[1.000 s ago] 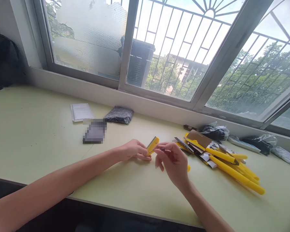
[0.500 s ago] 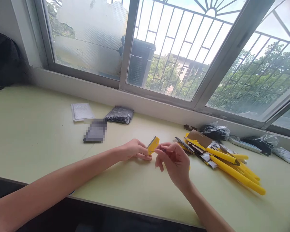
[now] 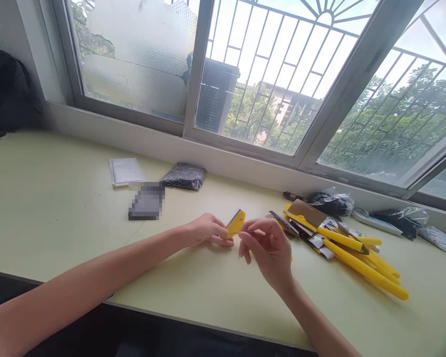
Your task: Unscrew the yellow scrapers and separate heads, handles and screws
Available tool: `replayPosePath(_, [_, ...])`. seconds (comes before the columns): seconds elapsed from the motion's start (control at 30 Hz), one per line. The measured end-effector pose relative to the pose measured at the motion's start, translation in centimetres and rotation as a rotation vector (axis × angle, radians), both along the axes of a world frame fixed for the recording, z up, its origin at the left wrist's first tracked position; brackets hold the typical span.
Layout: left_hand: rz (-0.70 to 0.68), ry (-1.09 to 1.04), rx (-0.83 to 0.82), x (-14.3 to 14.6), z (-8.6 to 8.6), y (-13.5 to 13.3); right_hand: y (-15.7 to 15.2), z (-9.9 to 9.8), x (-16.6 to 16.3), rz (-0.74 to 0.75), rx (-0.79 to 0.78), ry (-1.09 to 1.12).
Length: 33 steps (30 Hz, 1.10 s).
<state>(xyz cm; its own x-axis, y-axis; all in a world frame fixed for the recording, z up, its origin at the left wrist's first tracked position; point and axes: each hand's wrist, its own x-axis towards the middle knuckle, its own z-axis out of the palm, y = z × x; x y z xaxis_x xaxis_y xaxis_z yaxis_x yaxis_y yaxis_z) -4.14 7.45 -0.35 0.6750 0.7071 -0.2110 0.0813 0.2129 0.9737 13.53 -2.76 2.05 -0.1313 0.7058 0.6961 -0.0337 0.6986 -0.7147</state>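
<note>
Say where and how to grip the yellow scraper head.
I'd pinch the yellow scraper head by its upper end, from above: the left hand holds its lower end, the right hand crowds its right, a grey strip edges its left.

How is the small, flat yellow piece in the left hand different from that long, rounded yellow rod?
The small, flat yellow piece with a greyish edge is much shorter than the long, rounded yellow rod. The piece is held in the left hand; the rod lies unheld. Both are yellow.

Obstacle beside right hand (image 3: 271, 248): yellow pile (image 3: 344, 254)
</note>
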Motion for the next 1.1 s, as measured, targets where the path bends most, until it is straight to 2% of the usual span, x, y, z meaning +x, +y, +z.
replayPosePath(0.13, [0.002, 0.008, -0.005, -0.06, 0.21, -0.13, 0.0, 0.09, 0.2, 0.003, 0.057, -0.114])
replayPosePath(0.33, [0.005, 0.016, -0.007, -0.13, 0.21, -0.18, -0.06, -0.28, 0.14, -0.012, -0.043, 0.012])
replayPosePath(0.53, [-0.005, -0.008, 0.006, -0.1, 0.1, 0.02, -0.17, 0.17, 0.38, -0.006, 0.044, -0.097])
replayPosePath(0.7, [-0.008, 0.008, 0.007, -0.13, 0.2, -0.07, -0.09, -0.02, 0.14, -0.04, -0.028, 0.028])
replayPosePath(0.9, [0.004, 0.002, 0.013, -0.11, 0.22, -0.18, -0.11, 0.09, 0.36, -0.001, 0.017, -0.09])
replayPosePath(1.1, [0.012, 0.015, 0.003, -0.03, 0.39, -0.29, -0.08, -0.21, 0.27, -0.032, -0.042, 0.019])
